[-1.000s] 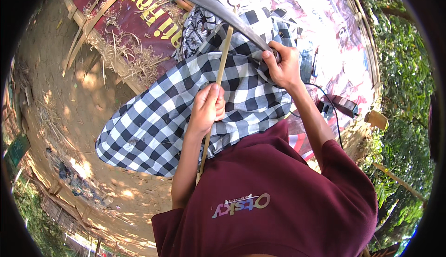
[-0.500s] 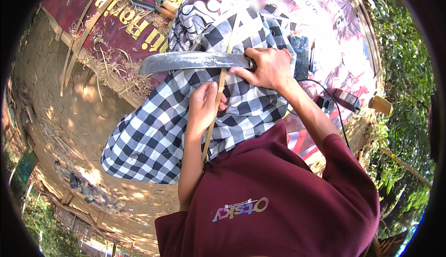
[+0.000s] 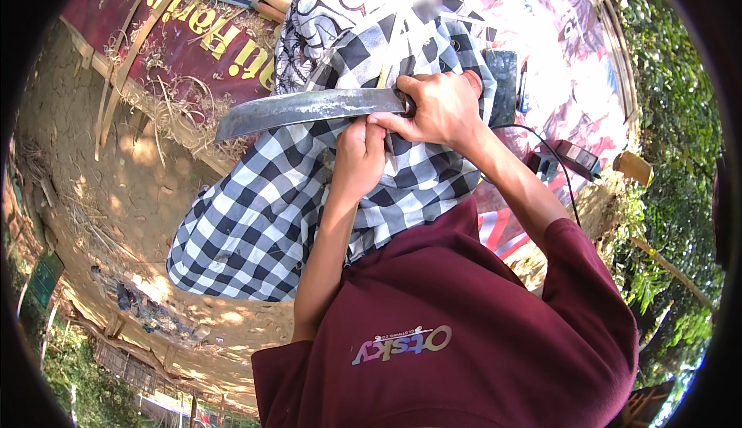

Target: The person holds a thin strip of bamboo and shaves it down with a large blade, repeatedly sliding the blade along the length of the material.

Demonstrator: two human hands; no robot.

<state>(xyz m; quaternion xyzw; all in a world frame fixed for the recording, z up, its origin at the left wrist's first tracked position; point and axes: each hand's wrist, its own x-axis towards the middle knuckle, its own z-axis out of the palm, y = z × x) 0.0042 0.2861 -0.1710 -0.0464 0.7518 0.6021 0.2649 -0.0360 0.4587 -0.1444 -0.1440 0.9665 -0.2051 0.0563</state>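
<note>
My right hand [image 3: 440, 111] is closed around the handle of a machete [image 3: 309, 109], whose long, dull grey blade lies crosswise over my lap and points left. Just under the blade, close to the handle, my left hand [image 3: 361, 161] is closed in a pinch on a thin, pale bamboo strip [image 3: 383, 77]. Part of the strip shows beyond the blade; the rest is largely hidden by the blade and my fingers. The thumbs of both hands nearly meet. A black-and-white checked cloth [image 3: 239, 231] covers my legs beneath both hands.
A printed banner [image 3: 185, 6] covers the platform, with plant shavings [image 3: 182, 103] along its left edge. Two wooden-handled blades [image 3: 259, 3] lie at the far left. To the right are a dark rectangular block [image 3: 503, 80], a black cable [image 3: 553, 153] and a small boxy device [image 3: 576, 159].
My left hand has moved up and right along the strip, close to the machete handle. The machete has shifted slightly left and its tip has dropped. The strip's near length no longer shows.
</note>
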